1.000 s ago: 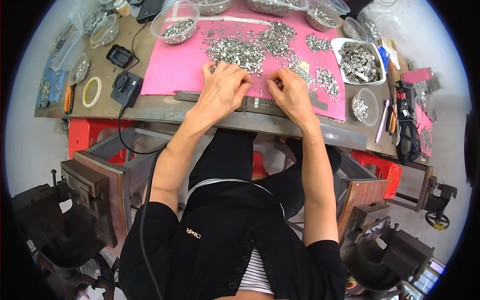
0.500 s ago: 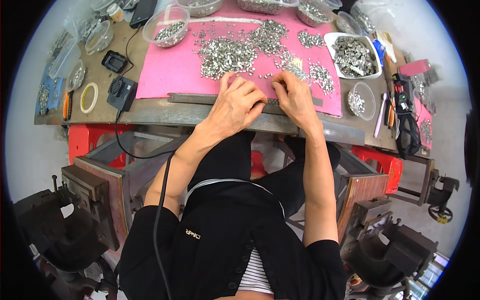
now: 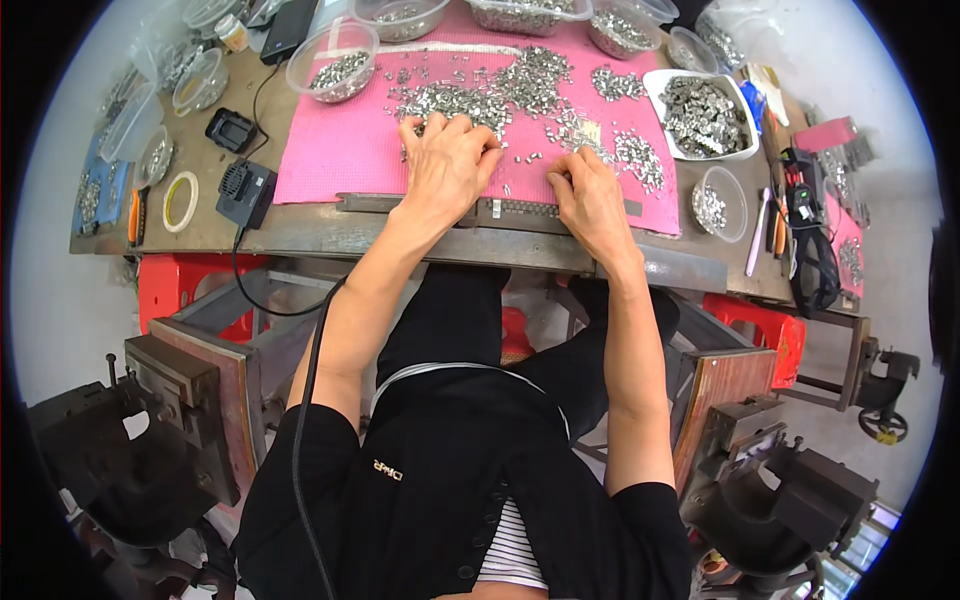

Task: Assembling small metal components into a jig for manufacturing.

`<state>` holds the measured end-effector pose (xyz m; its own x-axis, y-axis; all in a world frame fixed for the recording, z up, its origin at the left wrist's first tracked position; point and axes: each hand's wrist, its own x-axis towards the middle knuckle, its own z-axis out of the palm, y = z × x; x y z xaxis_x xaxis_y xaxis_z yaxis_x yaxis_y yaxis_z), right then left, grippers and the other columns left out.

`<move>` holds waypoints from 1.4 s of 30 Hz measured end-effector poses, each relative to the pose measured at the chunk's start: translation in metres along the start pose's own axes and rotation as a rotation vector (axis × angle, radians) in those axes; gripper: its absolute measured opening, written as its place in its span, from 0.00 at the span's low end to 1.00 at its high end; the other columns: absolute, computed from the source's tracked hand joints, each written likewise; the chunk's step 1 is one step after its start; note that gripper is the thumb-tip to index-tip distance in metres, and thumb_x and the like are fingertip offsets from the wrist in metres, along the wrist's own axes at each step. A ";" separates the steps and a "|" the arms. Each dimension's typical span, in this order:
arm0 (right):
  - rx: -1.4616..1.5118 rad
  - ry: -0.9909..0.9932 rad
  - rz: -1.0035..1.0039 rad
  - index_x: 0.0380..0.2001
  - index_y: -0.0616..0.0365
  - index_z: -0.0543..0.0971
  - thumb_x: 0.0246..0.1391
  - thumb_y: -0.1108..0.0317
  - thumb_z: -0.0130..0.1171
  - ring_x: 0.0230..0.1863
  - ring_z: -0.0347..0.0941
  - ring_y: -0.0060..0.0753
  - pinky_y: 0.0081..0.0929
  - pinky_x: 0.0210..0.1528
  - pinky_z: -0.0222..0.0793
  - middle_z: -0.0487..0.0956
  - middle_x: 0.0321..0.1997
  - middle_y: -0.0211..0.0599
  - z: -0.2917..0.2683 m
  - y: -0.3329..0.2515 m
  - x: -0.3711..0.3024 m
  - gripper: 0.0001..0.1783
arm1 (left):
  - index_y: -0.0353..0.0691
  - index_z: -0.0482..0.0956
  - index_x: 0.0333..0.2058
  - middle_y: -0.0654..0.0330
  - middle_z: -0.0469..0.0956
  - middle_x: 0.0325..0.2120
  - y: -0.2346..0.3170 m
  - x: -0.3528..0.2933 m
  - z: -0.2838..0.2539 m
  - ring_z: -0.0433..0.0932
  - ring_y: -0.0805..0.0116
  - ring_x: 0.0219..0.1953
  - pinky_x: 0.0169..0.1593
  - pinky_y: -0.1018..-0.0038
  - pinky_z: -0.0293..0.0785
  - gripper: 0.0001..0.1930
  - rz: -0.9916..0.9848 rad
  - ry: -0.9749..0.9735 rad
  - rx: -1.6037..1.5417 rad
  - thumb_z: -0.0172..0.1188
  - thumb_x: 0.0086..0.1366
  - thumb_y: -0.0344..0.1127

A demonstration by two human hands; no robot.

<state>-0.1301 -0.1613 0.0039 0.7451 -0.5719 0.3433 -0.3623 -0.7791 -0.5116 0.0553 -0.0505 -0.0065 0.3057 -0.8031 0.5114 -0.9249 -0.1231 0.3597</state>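
Note:
My left hand (image 3: 446, 165) is over the near edge of a heap of small shiny metal pieces (image 3: 455, 103). Its fingers are bent and spread, the tips touching or just above the pieces; I see nothing held. Lower right of the heap, my right hand (image 3: 590, 197) is closed, thumb and forefinger drawn together by a long dark metal bar (image 3: 632, 208). Whatever those fingers pinch is too small to make out. Between the hands, a row of small dark pieces (image 3: 530, 208) lies along the bar, with one bright metal piece (image 3: 496, 208) at its left end.
A pink mat (image 3: 325, 150) covers the table's middle. Around it stand a clear bowl (image 3: 333, 72), a white tub (image 3: 748, 140) of metal parts and a small clear cup (image 3: 736, 215). A black charger (image 3: 246, 190) with its cable (image 3: 243, 275) lies left, tape roll (image 3: 180, 201) beyond.
My left hand has moved from the bar up and away to the heap, uncovering the row and the bright piece. My right hand has stayed by the bar, shifting slightly.

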 end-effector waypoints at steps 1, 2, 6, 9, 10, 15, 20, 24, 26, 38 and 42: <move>-0.002 0.001 0.003 0.32 0.63 0.77 0.56 0.74 0.62 0.37 0.73 0.53 0.45 0.43 0.67 0.75 0.33 0.46 -0.001 0.001 -0.001 0.04 | 0.48 0.86 0.32 0.66 0.76 0.28 0.001 0.000 0.002 0.74 0.63 0.41 0.58 0.54 0.57 0.06 -0.003 0.020 0.017 0.70 0.59 0.40; -0.021 0.001 0.009 0.32 0.63 0.77 0.56 0.74 0.62 0.37 0.73 0.53 0.45 0.44 0.66 0.75 0.33 0.45 -0.002 0.001 -0.002 0.04 | 0.48 0.86 0.32 0.66 0.76 0.28 0.003 0.000 0.003 0.74 0.63 0.41 0.58 0.54 0.57 0.06 -0.001 0.019 0.014 0.70 0.59 0.40; 0.132 0.007 0.050 0.34 0.62 0.77 0.56 0.75 0.62 0.37 0.74 0.50 0.41 0.43 0.65 0.75 0.34 0.43 -0.010 -0.007 -0.008 0.04 | 0.48 0.85 0.30 0.64 0.77 0.30 0.003 -0.002 0.004 0.73 0.60 0.41 0.56 0.50 0.56 0.04 0.023 0.038 -0.001 0.69 0.58 0.39; 0.257 0.039 -0.002 0.33 0.62 0.76 0.55 0.77 0.62 0.37 0.73 0.47 0.39 0.43 0.64 0.75 0.35 0.41 -0.010 -0.015 -0.019 0.05 | 0.47 0.84 0.30 0.64 0.77 0.30 0.000 -0.001 0.004 0.73 0.60 0.42 0.56 0.49 0.56 0.04 0.035 0.015 -0.034 0.69 0.59 0.37; 0.245 0.040 -0.015 0.34 0.61 0.75 0.54 0.78 0.63 0.37 0.73 0.44 0.38 0.44 0.64 0.76 0.36 0.39 -0.008 -0.016 -0.023 0.06 | 0.47 0.83 0.31 0.64 0.77 0.31 0.000 -0.001 0.003 0.73 0.60 0.42 0.56 0.49 0.56 0.03 0.043 -0.005 -0.052 0.68 0.59 0.36; 0.150 0.117 -0.132 0.35 0.60 0.75 0.52 0.79 0.63 0.41 0.73 0.43 0.37 0.45 0.63 0.76 0.38 0.38 0.003 -0.016 -0.037 0.09 | 0.43 0.80 0.34 0.64 0.78 0.33 0.021 -0.013 -0.009 0.74 0.62 0.43 0.56 0.57 0.59 0.04 0.172 -0.013 -0.226 0.66 0.61 0.31; 0.042 0.140 -0.205 0.35 0.60 0.75 0.51 0.78 0.64 0.40 0.72 0.45 0.38 0.44 0.63 0.76 0.39 0.39 0.006 -0.018 -0.041 0.10 | 0.41 0.79 0.35 0.61 0.76 0.32 0.039 -0.031 -0.010 0.74 0.59 0.40 0.51 0.62 0.63 0.07 0.208 -0.039 -0.334 0.67 0.58 0.30; -0.028 0.179 -0.266 0.37 0.60 0.75 0.50 0.77 0.64 0.41 0.72 0.44 0.38 0.45 0.64 0.76 0.40 0.39 0.006 -0.018 -0.044 0.10 | 0.41 0.79 0.34 0.61 0.76 0.33 0.042 -0.035 -0.003 0.74 0.59 0.40 0.51 0.61 0.64 0.08 0.207 -0.017 -0.293 0.68 0.57 0.30; -0.064 0.195 -0.305 0.37 0.60 0.76 0.49 0.78 0.64 0.41 0.72 0.43 0.38 0.45 0.65 0.76 0.41 0.38 0.006 -0.018 -0.045 0.11 | 0.41 0.80 0.35 0.60 0.76 0.33 0.043 -0.035 -0.005 0.74 0.59 0.40 0.52 0.61 0.64 0.08 0.209 -0.020 -0.282 0.68 0.57 0.30; 0.031 0.198 -0.229 0.36 0.56 0.81 0.54 0.72 0.64 0.38 0.74 0.42 0.39 0.43 0.64 0.76 0.34 0.37 0.024 -0.016 0.012 0.06 | 0.43 0.81 0.35 0.63 0.79 0.30 0.032 -0.041 -0.011 0.76 0.62 0.38 0.60 0.55 0.62 0.05 0.081 0.174 -0.317 0.67 0.59 0.30; -0.032 0.153 -0.220 0.34 0.54 0.83 0.53 0.71 0.65 0.40 0.73 0.42 0.40 0.45 0.64 0.75 0.33 0.36 0.036 -0.016 0.027 0.05 | 0.46 0.83 0.34 0.66 0.80 0.29 0.009 -0.041 -0.021 0.77 0.66 0.37 0.56 0.59 0.60 0.04 -0.014 0.233 -0.192 0.67 0.60 0.33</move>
<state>-0.0837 -0.1548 -0.0068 0.7152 -0.4183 0.5600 -0.2204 -0.8952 -0.3873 0.0386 -0.0059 -0.0077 0.3822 -0.6439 0.6628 -0.8676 -0.0031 0.4972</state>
